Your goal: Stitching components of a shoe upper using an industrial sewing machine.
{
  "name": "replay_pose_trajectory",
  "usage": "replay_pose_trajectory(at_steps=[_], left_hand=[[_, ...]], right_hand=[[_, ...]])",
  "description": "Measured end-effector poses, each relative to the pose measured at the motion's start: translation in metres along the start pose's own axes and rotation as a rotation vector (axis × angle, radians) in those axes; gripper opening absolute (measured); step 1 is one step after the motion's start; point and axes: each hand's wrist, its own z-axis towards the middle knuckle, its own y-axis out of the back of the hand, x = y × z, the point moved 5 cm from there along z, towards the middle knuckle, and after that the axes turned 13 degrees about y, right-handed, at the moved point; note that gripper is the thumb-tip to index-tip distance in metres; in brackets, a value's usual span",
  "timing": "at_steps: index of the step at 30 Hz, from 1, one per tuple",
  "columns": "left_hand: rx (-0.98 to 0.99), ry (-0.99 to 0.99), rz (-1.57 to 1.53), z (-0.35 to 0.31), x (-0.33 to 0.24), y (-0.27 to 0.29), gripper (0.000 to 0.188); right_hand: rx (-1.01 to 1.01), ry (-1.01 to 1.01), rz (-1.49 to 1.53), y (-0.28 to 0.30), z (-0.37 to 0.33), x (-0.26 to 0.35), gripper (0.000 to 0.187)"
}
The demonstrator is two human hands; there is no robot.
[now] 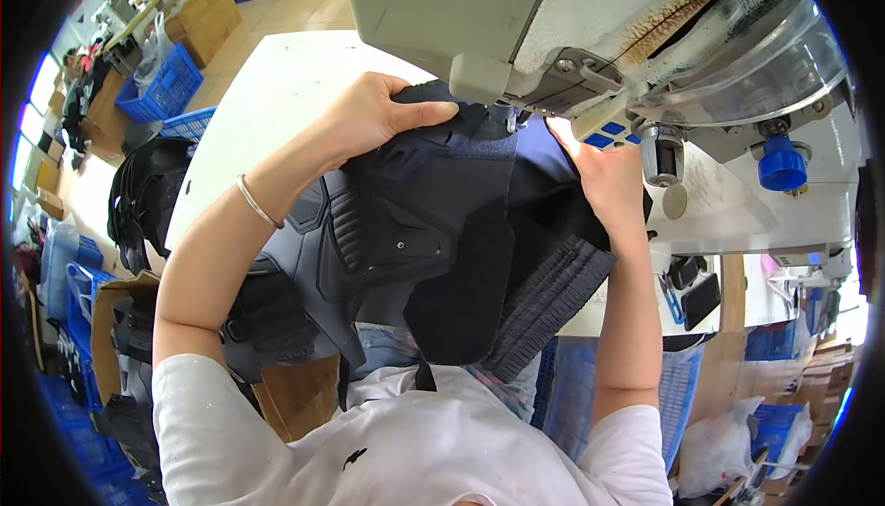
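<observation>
A black moulded panel (401,239) with raised padded shapes and a ribbed elastic side lies under the sewing machine's head (461,17) and hangs over the table edge toward my lap. My left hand (378,119) grips its far left edge, thumb on top and the other fingers out of sight beneath. Close to the needle and presser foot (514,119), my right hand (608,174) holds the panel's right side. Part of that hand is hidden behind the machine. Blue-violet fabric (544,151) shows between the needle area and my right hand.
The white sewing table (253,91) curves around the work. At the right lie a dark phone (701,303) and a blue-handled tool (675,301). Black pieces (152,193) are heaped at the left, above an open cardboard box (111,312). Blue crates (161,87) stand on the floor.
</observation>
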Motion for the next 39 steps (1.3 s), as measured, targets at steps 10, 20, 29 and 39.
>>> replay_pose_trajectory(at_steps=[10, 20, 29, 39], left_hand=[[-0.056, -0.055, 0.012, -0.002, -0.010, 0.001, 0.042], [-0.109, -0.075, 0.036, -0.009, -0.022, 0.001, 0.036], [-0.126, -0.210, 0.068, -0.012, -0.029, 0.004, 0.034], [-0.137, -0.142, 0.134, 0.003, -0.027, 0.009, 0.044]], right_hand=[[0.197, 0.540, -0.857, -0.005, 0.002, -0.009, 0.045], [0.074, 0.302, -0.172, -0.003, 0.011, -0.020, 0.043], [0.056, 0.256, -0.070, -0.008, 0.015, -0.021, 0.049], [-0.060, 0.137, -0.500, 0.019, -0.022, 0.042, 0.034]])
